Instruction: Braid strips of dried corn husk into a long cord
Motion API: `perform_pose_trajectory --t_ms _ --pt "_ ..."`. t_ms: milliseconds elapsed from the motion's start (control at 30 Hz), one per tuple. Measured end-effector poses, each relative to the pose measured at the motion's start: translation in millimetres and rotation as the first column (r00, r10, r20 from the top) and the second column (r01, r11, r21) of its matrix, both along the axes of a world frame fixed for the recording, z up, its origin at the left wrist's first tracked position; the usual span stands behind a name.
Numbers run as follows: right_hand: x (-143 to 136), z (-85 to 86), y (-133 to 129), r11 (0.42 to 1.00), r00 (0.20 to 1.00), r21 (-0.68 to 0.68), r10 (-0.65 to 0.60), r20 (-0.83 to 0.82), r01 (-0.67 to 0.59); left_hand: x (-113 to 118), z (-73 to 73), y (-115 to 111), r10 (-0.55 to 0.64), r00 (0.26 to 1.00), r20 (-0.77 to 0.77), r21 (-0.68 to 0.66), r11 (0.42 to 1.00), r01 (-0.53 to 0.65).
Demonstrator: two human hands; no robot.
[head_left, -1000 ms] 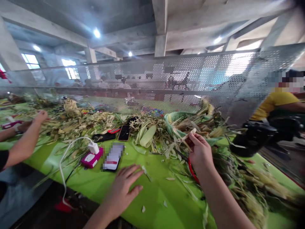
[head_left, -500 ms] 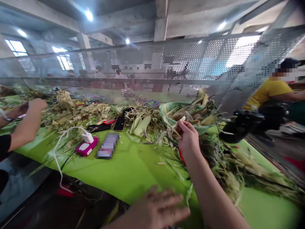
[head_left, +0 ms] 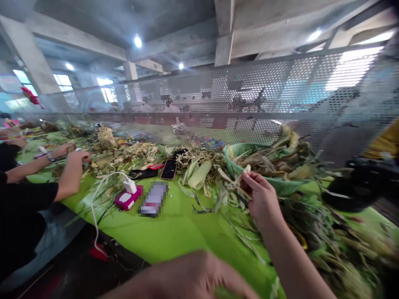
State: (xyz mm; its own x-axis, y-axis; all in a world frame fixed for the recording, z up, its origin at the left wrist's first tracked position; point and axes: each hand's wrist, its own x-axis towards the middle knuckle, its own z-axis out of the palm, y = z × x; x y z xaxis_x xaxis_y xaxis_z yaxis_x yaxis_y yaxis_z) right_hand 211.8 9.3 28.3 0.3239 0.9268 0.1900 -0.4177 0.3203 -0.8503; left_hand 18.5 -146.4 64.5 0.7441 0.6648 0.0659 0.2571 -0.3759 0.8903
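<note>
My right hand [head_left: 260, 193] is closed, its thumb and fingers pinching a pale dried husk strip [head_left: 247, 169] in front of a green basket [head_left: 280, 185]. The basket holds dried husks and leaves. At the bottom edge, my left hand [head_left: 199, 276] is bent over the green tabletop [head_left: 168, 236]; it is blurred and its fingertips are cut off by the frame, so what it may hold is hidden. Pale green husks [head_left: 199, 174] lie left of my right hand. Tangled leaves and fibres [head_left: 314, 220] cover the table to the right.
Phones [head_left: 168, 169] [head_left: 153, 199], a magenta power block [head_left: 126, 199] with a white charger and cable lie left of centre. Other people's arms [head_left: 69, 176] work at far left. A perforated metal screen [head_left: 193, 104] stands behind. A black object [head_left: 346, 187] is at right.
The view has turned left, showing more of the people there. My left hand, spread before, is now bent and nearer the camera. My right hand still pinches the strip.
</note>
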Motion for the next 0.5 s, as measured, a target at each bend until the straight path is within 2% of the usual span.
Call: perform_pose_trajectory --t_ms 33,67,100,167,200,233,267,367,433,500 --pt "-3 1.1 -1 1.0 0.999 0.011 0.011 0.051 -0.011 -6 10.7 11 0.03 0.999 0.045 -0.014 0.999 -0.029" --pt "-6 2.4 -3 0.999 0.995 0.019 0.026 0.099 -0.028 -11 18.4 24 0.107 0.979 0.174 -0.082 0.992 -0.093" --pt "-9 3.6 -5 0.999 0.989 0.021 0.043 0.145 -0.047 -14 22.4 39 0.244 0.917 0.315 -0.114 0.969 -0.219" --pt "-16 5.4 -8 0.995 0.972 0.016 0.093 0.214 -0.099 -16 19.2 69 0.503 0.741 0.445 -0.161 0.859 -0.486" --pt "-19 5.9 -10 0.992 0.964 0.011 0.117 0.24 -0.124 -16 13.1 83 0.597 0.645 0.477 -0.203 0.789 -0.579" --pt "-22 5.9 -11 0.989 0.954 0.007 0.14 0.264 -0.146 -14 5.3 95 0.653 0.595 0.469 -0.253 0.745 -0.618" --pt "-25 5.6 -12 0.986 0.946 0.005 0.156 0.286 -0.164 -11 -3.1 105 0.682 0.586 0.437 -0.319 0.727 -0.608" --pt "-31 3.1 -14 0.983 0.921 -0.001 0.171 0.35 -0.183 -2 -22.9 122 0.617 0.701 0.358 -0.509 0.758 -0.407" --pt "-33 1.8 -14 0.983 0.913 -0.007 0.174 0.369 -0.184 4 -28.8 128 0.583 0.738 0.339 -0.578 0.748 -0.326" --pt "-34 1.9 -15 0.983 0.913 -0.017 0.178 0.367 -0.184 9 -32.0 133 0.577 0.737 0.352 -0.605 0.741 -0.292"
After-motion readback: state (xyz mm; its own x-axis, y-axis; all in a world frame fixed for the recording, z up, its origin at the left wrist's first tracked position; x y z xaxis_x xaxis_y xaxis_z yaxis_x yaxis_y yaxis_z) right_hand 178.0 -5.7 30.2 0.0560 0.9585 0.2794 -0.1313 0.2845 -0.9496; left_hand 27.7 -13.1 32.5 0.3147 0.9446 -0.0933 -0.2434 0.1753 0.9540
